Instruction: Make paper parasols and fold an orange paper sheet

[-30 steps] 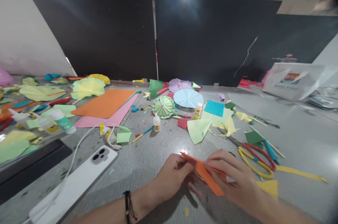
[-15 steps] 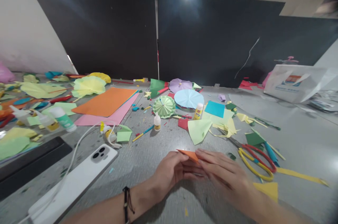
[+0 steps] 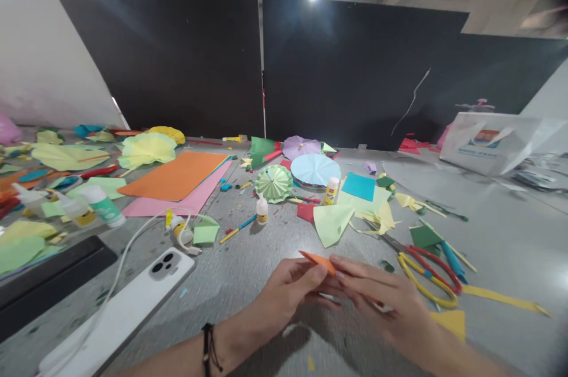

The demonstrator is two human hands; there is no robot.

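Observation:
A small folded piece of orange paper (image 3: 320, 260) is held between my two hands above the near part of the table, one pointed corner sticking out to the left. My left hand (image 3: 293, 288) is closed on its left side, with the thumb laid over the paper. On the right edge press the fingers of my right hand (image 3: 381, 291), also closed on it. Part of the paper is hidden behind my fingers. To the right of my right hand lie scissors (image 3: 428, 276) with red and yellow handles.
Ahead stand a small glue bottle (image 3: 262, 210) and a glue stick (image 3: 331, 191). Behind are a pleated green disc (image 3: 274, 183) and a light blue one (image 3: 315, 170). At left lie a white phone (image 3: 124, 312) with a cable and orange paper sheets (image 3: 177, 176). A white bag (image 3: 488, 143) stands far right.
My left thumb has moved onto the top of the orange paper. Both hands still hold the paper in about the same place, and the view has tilted slightly.

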